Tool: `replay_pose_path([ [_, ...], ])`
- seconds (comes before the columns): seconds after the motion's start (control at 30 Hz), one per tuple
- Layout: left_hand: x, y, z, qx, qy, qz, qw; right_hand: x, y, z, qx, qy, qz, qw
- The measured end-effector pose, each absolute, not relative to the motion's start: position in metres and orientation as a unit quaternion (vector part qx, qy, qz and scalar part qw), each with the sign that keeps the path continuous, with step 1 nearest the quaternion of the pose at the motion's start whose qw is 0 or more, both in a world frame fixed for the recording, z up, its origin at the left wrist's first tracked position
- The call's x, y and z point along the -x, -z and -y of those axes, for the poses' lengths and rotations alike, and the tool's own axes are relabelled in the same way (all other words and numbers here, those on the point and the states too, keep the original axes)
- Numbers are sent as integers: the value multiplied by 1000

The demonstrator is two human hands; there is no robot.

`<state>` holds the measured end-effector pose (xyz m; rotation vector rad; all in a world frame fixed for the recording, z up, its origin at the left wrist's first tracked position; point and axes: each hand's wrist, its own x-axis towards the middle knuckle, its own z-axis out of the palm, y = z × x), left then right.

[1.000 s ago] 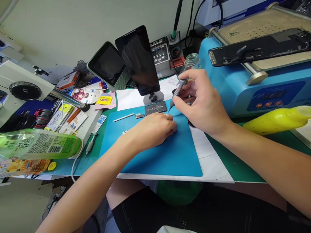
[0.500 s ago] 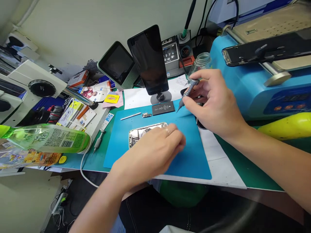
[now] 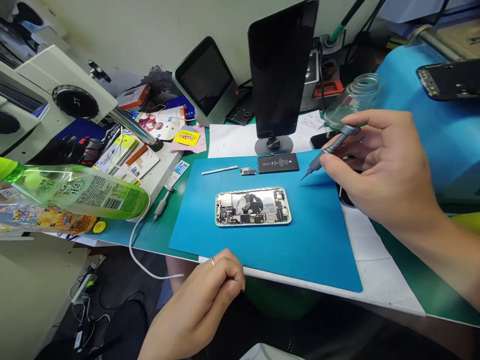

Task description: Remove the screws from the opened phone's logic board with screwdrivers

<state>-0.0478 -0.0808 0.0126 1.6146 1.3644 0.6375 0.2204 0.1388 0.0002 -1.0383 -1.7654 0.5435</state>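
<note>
In my right hand (image 3: 386, 175) is a slim grey precision screwdriver (image 3: 330, 151), its tip slanting down to the left above the blue mat (image 3: 300, 250). My left hand (image 3: 210, 295) is curled into a fist at the mat's front edge, with nothing showing in it. An opened phone (image 3: 253, 207) lies on the mat between the hands, its circuit boards and bare battery bay exposed. Behind it lie a black phone battery (image 3: 278, 163), a small metal part (image 3: 248, 171) and a thin white stick (image 3: 219, 170).
A black display on a stand (image 3: 281, 75) rises behind the mat, with a glass jar (image 3: 352, 102) to its right. On the left are a green bottle (image 3: 86, 195), a second screwdriver (image 3: 162, 206) and a microscope arm (image 3: 63, 90). A blue machine (image 3: 408, 130) stands at right.
My left hand has drawn back from over the opened phone toward the front edge, uncovering it. The view has shifted; the screwdriver stays in my right hand.
</note>
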Motion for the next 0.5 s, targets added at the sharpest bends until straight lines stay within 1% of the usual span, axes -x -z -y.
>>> replay_pose_path([
  [0.2, 53, -17, 67, -693, -299, -557, 347, -223, -9, -138, 472, -183, 720, 475],
  [0.27, 52, -17, 61, -709, -310, -562, 292, -222, -11, -135, 491, -164, 721, 461],
  [0.4, 39, -15, 42, -779, -271, -549, 135, -218, -11, -128, 524, -141, 720, 433],
  [0.5, 24, -8, 32, -820, -245, -512, 79, -214, -9, -125, 538, -134, 718, 421],
])
